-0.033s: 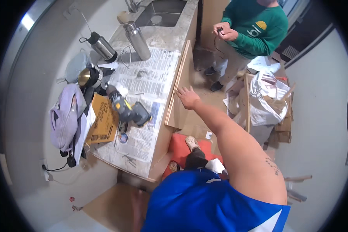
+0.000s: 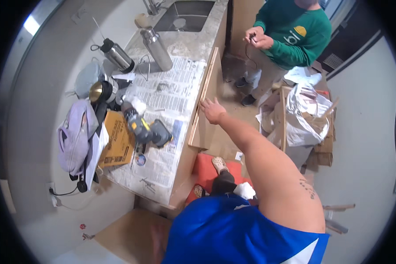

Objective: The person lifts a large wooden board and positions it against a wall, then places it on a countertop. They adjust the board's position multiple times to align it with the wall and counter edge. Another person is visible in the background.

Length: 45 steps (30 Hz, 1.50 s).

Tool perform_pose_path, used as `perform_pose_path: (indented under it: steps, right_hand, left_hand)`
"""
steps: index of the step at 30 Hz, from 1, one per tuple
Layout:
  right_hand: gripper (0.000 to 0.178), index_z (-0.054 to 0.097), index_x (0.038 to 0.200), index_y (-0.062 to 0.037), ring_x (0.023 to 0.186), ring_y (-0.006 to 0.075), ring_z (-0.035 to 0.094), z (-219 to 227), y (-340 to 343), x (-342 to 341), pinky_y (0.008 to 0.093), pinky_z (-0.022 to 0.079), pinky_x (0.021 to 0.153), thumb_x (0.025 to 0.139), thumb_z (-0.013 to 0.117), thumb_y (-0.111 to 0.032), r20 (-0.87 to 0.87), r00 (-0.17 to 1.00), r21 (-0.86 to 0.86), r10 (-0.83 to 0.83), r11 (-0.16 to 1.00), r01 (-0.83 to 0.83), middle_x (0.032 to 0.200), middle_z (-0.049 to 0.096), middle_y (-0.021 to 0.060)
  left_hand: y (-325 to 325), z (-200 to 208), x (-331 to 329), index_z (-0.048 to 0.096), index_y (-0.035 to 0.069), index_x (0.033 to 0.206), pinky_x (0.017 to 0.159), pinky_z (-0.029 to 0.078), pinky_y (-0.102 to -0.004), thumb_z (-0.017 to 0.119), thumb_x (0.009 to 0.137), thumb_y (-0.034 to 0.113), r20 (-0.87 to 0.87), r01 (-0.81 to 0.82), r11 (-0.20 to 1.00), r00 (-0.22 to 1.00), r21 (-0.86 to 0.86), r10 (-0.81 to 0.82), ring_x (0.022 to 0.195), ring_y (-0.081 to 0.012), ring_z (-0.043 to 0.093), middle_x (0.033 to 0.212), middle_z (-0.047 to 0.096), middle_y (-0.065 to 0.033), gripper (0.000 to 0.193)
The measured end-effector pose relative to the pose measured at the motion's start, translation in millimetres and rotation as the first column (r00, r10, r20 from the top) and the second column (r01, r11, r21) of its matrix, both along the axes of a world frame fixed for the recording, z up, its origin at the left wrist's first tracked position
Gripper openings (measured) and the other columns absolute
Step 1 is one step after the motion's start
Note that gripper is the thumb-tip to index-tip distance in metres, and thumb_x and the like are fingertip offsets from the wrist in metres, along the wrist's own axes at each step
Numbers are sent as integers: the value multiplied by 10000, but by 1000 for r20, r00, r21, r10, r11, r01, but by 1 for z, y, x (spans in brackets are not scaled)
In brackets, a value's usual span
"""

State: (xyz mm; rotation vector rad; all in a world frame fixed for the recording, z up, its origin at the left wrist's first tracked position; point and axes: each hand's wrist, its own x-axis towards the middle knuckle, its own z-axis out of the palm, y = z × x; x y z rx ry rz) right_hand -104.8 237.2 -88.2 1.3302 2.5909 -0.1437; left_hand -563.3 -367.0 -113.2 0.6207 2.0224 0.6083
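My right hand rests on a wooden panel, its fingers stretched out over the top edge. The panel stands on edge against the front of the counter. Low in the picture, a blurred part of my left arm shows beside my blue shirt; its fingers cannot be made out. On the newspaper covering the counter lies a cordless drill. Several small metal pieces, perhaps screws or nails, lie near the counter's close corner.
A person in a green sweatshirt stands ahead, handling a small dark thing with a cord. Metal bottles, a cardboard box and a lilac bag crowd the counter. White plastic bags fill a wooden frame at right; beyond is a sink.
The view has shifted very slightly. My right hand stays on the panel, and the other person's hands have moved a little around the small dark thing.
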Motion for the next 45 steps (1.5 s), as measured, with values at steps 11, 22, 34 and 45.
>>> perform_pose_path:
  steps: [11,22,34,45]
  right_hand:
    - [320,634,1283,-147,1361,291,504,-39,92,12,589,318,1205,1024,509,-286,5,931,53,364,930,-364,1341,590,81]
    - [246,820,972,-157,1038,322,748,-44,111,67,456,580,930,951,576,-178,243,833,-379,497,839,-390,1036,792,98]
    - [341,654,1279,-153,1321,268,572,-116,86,172,508,477,1070,958,541,-169,335,794,-331,507,852,-404,1313,639,79]
    - [306,739,1205,-178,1075,354,730,-94,99,127,506,560,953,1016,498,-186,326,736,-361,593,798,-483,1093,762,142]
  left_hand:
    - [-60,89,123,516,19,1427,1013,485,-413,646,1035,325,-52,-95,923,995,-372,81,1199,-280,592,1314,623,-171,514]
    - [-12,125,171,688,15,1270,936,509,-374,676,1014,302,-178,33,947,979,-320,-94,1055,-208,645,1122,730,-146,384]
    - [-49,106,229,599,43,1444,1031,498,-409,701,996,385,0,-340,820,924,-460,384,1176,-281,668,1195,742,-184,573]
    - [-43,110,212,600,43,1441,1007,502,-393,698,994,404,-55,-291,863,954,-413,296,1135,-261,670,1169,736,-173,583]
